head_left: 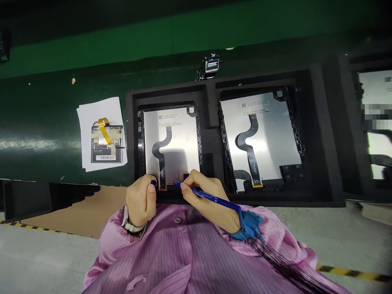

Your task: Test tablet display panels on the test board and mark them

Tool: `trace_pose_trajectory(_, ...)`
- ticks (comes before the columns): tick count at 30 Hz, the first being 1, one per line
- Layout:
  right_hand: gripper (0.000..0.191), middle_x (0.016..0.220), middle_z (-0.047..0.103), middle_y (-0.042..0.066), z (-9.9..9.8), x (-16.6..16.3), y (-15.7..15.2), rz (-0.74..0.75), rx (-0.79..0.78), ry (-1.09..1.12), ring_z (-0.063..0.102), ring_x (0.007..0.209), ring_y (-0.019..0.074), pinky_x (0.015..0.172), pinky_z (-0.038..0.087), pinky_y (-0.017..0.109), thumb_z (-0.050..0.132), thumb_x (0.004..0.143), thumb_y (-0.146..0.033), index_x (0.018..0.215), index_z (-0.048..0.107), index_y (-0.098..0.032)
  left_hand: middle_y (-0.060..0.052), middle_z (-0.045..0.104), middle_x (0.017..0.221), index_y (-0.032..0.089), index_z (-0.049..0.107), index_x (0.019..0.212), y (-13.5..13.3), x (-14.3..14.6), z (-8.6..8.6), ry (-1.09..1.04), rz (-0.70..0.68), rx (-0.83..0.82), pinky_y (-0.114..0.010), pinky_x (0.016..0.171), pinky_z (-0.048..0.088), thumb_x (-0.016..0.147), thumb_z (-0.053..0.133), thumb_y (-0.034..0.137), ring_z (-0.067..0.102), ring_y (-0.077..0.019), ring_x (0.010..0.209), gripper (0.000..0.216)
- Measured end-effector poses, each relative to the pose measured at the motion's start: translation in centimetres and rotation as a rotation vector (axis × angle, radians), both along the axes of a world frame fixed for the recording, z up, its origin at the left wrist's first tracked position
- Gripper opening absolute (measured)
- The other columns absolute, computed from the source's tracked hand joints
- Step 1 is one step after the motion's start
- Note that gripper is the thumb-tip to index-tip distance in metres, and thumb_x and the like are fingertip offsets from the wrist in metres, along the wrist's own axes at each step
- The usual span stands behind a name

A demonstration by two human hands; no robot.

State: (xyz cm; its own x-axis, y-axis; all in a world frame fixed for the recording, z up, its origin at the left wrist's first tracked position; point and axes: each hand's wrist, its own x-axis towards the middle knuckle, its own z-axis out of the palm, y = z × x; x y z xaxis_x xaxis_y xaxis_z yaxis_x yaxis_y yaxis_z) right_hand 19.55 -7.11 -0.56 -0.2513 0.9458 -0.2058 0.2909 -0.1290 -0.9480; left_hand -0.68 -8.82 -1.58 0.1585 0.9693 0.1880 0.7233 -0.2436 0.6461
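In my right hand (211,196) is a blue marker pen (214,199), gripped like a writing tool. Its tip points left, close to the lower edge of a silver display panel (183,143); whether it touches cannot be told. My left hand (141,198) is closed around a small blue pen cap (153,182) at the panel's lower left corner. Between the hands runs the bottom end of a black flex cable (162,163) with a gold-edged connector. Beside it on the right lies a second silver display panel (263,139) with a similar cable.
Both panels sit in a black foam tray (210,141). A metal tally counter (211,67) stands behind it on the green table (61,90). To the left, white paper (85,122) lies under a battery-like module (107,153) with an orange ribbon. Another panel (378,98) is at far right.
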Motion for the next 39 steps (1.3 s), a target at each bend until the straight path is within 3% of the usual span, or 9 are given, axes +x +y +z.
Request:
trace_pose_trajectory(10, 0.021, 0.062, 0.053, -0.008, -0.6, -0.1, -0.1, 0.029, 0.145, -0.036, 0.048, 0.054, 0.0045, 0.053, 0.036, 0.017, 0.055, 0.09, -0.015, 0.072, 0.047, -0.022, 0.002, 0.053, 0.065, 0.021, 0.054, 0.088, 0.0, 0.0, -0.1, 0.049, -0.03, 0.065, -0.029, 0.054, 0.037, 0.107, 0.03, 0.025, 0.05, -0.0148, 0.054, 0.03)
trace_pose_trajectory(21, 0.02, 0.061, 0.056, -0.006, -0.3, 0.0, -0.2, 0.034, 0.167, -0.037, 0.052, 0.052, 0.0062, 0.052, 0.04, 0.019, 0.055, 0.09, -0.016, 0.072, 0.049, -0.022, 0.002, 0.053, 0.067, 0.021, 0.054, 0.089, -0.1, -0.2, -0.3, 0.069, -0.019, 0.063, -0.029, 0.056, 0.037, 0.106, 0.032, 0.023, 0.051, -0.0149, 0.056, 0.028)
trace_pose_trajectory(23, 0.018, 0.063, 0.06, -0.005, 0.0, 0.7, -0.6, -0.05, 0.185, 0.028, 0.057, 0.053, 0.0072, 0.052, 0.043, 0.019, 0.056, 0.093, -0.018, 0.076, 0.053, -0.022, 0.001, 0.054, 0.068, 0.021, 0.055, 0.09, -0.2, -0.3, -0.4, 0.072, -0.017, 0.057, -0.028, 0.057, 0.038, 0.106, 0.032, 0.023, 0.052, -0.0149, 0.057, 0.028)
trace_pose_trajectory(27, 0.008, 0.086, 0.072, 0.0, 0.2, 4.6, -1.0, -0.378, 0.321, 0.081, 0.07, 0.072, 0.0138, 0.066, 0.056, 0.027, 0.062, 0.096, -0.023, 0.101, 0.068, -0.025, 0.002, 0.053, 0.068, 0.021, 0.055, 0.091, -0.1, -0.6, -0.4, 0.053, -0.027, 0.053, -0.027, 0.057, 0.037, 0.106, 0.033, 0.023, 0.052, -0.0139, 0.057, 0.027)
trace_pose_trajectory(29, 0.008, 0.092, 0.07, 0.002, -0.3, 7.3, -1.0, -0.576, 0.426, -0.001, 0.068, 0.079, 0.0166, 0.07, 0.054, 0.032, 0.07, 0.091, -0.025, 0.099, 0.071, -0.027, 0.002, 0.052, 0.068, 0.021, 0.055, 0.091, 0.0, -0.8, -0.3, 0.037, -0.031, 0.043, -0.026, 0.056, 0.037, 0.107, 0.033, 0.023, 0.051, -0.0132, 0.057, 0.027)
trace_pose_trajectory(32, 0.009, 0.08, 0.064, 0.002, -1.5, 11.0, -1.0, -0.82, 0.459, -0.185, 0.062, 0.071, 0.0176, 0.063, 0.047, 0.033, 0.076, 0.086, -0.028, 0.085, 0.067, -0.026, 0.003, 0.052, 0.068, 0.021, 0.056, 0.091, 0.1, -1.2, -0.3, 0.017, -0.033, 0.024, -0.025, 0.056, 0.036, 0.107, 0.035, 0.024, 0.051, -0.0125, 0.057, 0.027)
trace_pose_trajectory(36, 0.026, 0.057, 0.056, -0.004, -2.7, 13.0, -1.3, -0.851, 0.343, -0.267, 0.055, 0.049, 0.0148, 0.05, 0.04, 0.03, 0.069, 0.089, -0.033, 0.07, 0.054, -0.024, 0.002, 0.055, 0.069, 0.02, 0.06, 0.092, 0.2, -2.0, -0.8, -0.003, -0.014, 0.003, -0.025, 0.057, 0.037, 0.107, 0.037, 0.026, 0.052, -0.0127, 0.058, 0.027)
trace_pose_trajectory(39, 0.032, 0.053, 0.052, -0.005, -2.7, 12.9, -1.2, -0.825, 0.312, -0.323, 0.051, 0.047, 0.0125, 0.05, 0.037, 0.028, 0.067, 0.087, -0.029, 0.061, 0.048, -0.023, 0.002, 0.055, 0.067, 0.02, 0.061, 0.091, 0.3, -2.5, -1.0, -0.003, 0.014, 0.026, -0.025, 0.056, 0.038, 0.107, 0.041, 0.03, 0.05, -0.0119, 0.055, 0.028)
